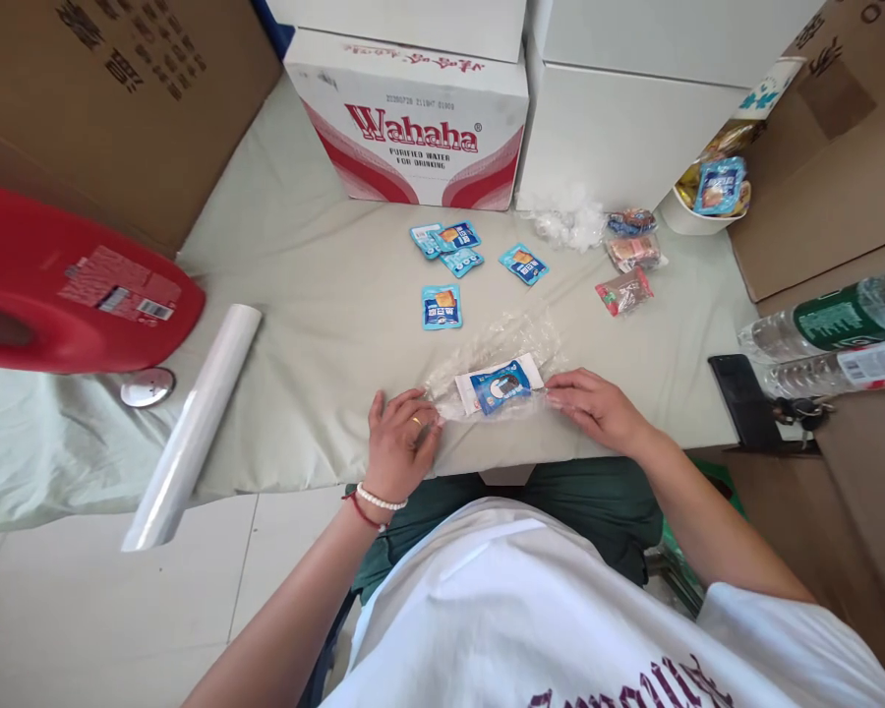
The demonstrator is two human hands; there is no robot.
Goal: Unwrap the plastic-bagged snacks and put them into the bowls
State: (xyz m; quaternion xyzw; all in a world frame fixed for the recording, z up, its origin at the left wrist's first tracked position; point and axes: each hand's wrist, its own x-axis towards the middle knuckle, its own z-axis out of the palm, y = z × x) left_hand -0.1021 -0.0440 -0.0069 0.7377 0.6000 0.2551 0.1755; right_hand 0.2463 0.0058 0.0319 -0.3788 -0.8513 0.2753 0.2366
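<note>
A white shirt (501, 600) is closest; beyond it, a blue packet (502, 386) lies on clear film (512, 339) at the desk's (324, 423) near edge. The left hand (404, 433), loosely curled, and right hand (597, 408), fingers nearly straight, meet opposite film edges; whether either pinches is unclear. Apparently the film is being arranged; the next move calls for gentle fingertip control.
</note>
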